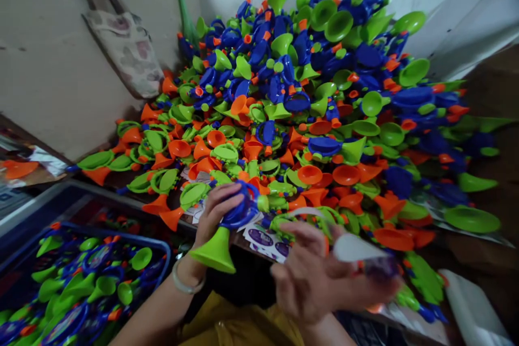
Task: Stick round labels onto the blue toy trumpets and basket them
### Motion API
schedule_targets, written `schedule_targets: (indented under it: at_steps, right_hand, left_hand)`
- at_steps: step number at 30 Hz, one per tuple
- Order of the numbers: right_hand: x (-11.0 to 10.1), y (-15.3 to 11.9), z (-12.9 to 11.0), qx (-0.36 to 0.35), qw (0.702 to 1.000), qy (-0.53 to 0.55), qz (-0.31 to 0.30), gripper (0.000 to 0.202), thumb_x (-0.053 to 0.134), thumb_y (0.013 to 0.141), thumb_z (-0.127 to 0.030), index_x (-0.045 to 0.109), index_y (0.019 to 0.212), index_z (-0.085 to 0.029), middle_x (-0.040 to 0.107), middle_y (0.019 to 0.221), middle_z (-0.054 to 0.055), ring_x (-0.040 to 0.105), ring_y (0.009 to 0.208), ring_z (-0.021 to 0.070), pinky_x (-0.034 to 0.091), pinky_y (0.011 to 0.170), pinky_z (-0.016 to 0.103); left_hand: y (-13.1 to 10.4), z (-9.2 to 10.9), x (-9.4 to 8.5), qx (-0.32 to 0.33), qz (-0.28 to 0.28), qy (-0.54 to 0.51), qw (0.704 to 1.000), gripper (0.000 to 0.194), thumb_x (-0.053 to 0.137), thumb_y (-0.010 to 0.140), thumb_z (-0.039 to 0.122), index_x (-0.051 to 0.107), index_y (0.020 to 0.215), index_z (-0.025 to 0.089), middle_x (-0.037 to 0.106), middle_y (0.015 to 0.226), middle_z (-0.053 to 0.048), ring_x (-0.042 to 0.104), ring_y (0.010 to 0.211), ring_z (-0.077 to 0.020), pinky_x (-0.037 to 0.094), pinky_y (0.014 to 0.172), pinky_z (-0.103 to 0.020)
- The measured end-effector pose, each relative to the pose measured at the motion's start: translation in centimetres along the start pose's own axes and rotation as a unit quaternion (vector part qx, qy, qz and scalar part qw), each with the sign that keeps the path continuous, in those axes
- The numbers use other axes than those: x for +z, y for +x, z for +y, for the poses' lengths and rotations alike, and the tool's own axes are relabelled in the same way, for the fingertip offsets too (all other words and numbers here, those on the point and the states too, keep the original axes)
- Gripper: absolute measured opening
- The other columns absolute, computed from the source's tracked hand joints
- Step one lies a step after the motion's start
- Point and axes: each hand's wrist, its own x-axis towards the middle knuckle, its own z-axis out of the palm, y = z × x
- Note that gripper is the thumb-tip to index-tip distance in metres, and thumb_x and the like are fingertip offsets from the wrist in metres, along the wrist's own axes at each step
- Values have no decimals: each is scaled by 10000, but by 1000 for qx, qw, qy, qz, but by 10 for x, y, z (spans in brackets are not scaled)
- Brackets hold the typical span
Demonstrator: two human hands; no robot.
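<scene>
My left hand (pixel 213 216) is wrapped round a blue toy horn (pixel 242 206), whose lime-green bell (pixel 217 251) points down toward me. To the right is my right hand (pixel 312 275), palm partly up and blurred by motion, with its fingers spread. A white piece with a purple sticker (pixel 381 268) lies against that hand's fingers, apparently stuck or held there. Between the hands, a sheet of round purple stickers (pixel 263 240) rests on the table edge.
A tall heap of blue, green and orange toy horns (pixel 279 92) covers the table. At the lower left stands a blue crate (pixel 166 251) holding more horns. A cloth bag (pixel 125 46) hangs at the upper left. A white object (pixel 472 305) lies at the lower right.
</scene>
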Motion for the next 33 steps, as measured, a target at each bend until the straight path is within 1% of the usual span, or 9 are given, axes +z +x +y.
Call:
schedule_targets:
  at_steps: [2,4,7,10,12,15,18,23,33]
  right_hand:
    - [-1,10,6,-19,997,5,77,1056,705,1044,-379,-33,1789,-495,493,1701,137,747,1253,329,678,1037,633]
    - [8,13,11,-27,994,12,103,1073,723,1017,-294,15,1803,-469,399,1777,135,662,1418,343,650,1092,628]
    - [26,5,12,-41,997,24,67,1155,754,955,-168,27,1825,-393,413,1770,158,570,1540,347,635,1133,599]
    - [28,0,6,-62,996,45,46,1163,733,937,-93,38,1828,-365,588,1601,135,575,1537,328,535,1255,679]
    - [20,7,0,-54,995,66,54,1140,736,943,-62,100,1814,-432,708,1363,60,682,1392,282,501,1284,702]
    - [7,24,-9,25,989,138,47,1101,737,971,-40,167,1772,-534,723,1111,-29,776,1031,183,688,1065,495]
    - [5,32,-14,111,977,185,6,1077,762,991,-87,166,1766,-536,724,1072,-31,758,869,146,707,798,304]
    - [13,22,-19,132,975,177,-19,1103,793,972,-89,172,1760,-547,718,1112,-8,773,925,176,731,789,335]
    - [7,19,-23,89,987,129,-42,1172,783,955,-39,107,1769,-542,697,1117,-6,782,938,175,741,770,319]
  left_hand:
    - [-4,9,-1,-48,-133,-127,982,462,760,1066,326,697,1522,363,683,1571,-106,658,1468,-313,514,1285,-510]
    - [-12,22,5,-98,-174,-231,952,576,825,1017,417,650,1566,399,600,1681,-109,581,1564,-344,469,1326,-545]
    - [-26,41,23,-208,-47,-360,908,966,930,872,597,468,1702,417,428,1819,-115,424,1680,-397,412,1361,-589]
    - [-37,50,35,-308,46,-446,839,745,800,985,573,510,1650,399,516,1762,-111,564,1581,-383,439,1338,-609]
    - [-40,50,35,-337,71,-451,823,659,755,1023,486,512,1632,416,585,1704,-98,658,1481,-369,485,1293,-631]
    - [-41,46,30,-342,97,-404,843,708,809,985,406,513,1628,426,607,1684,-82,645,1494,-362,492,1285,-613]
    - [-40,44,25,-316,81,-366,871,661,851,961,394,596,1571,393,555,1740,-84,520,1614,-382,388,1362,-611]
    - [-32,54,18,-278,39,-345,895,755,915,922,466,594,1603,397,529,1770,-74,463,1661,-368,398,1368,-548]
    - [-34,53,14,-306,49,-345,886,795,947,850,603,664,1546,344,668,1628,-99,663,1466,-359,508,1274,-491]
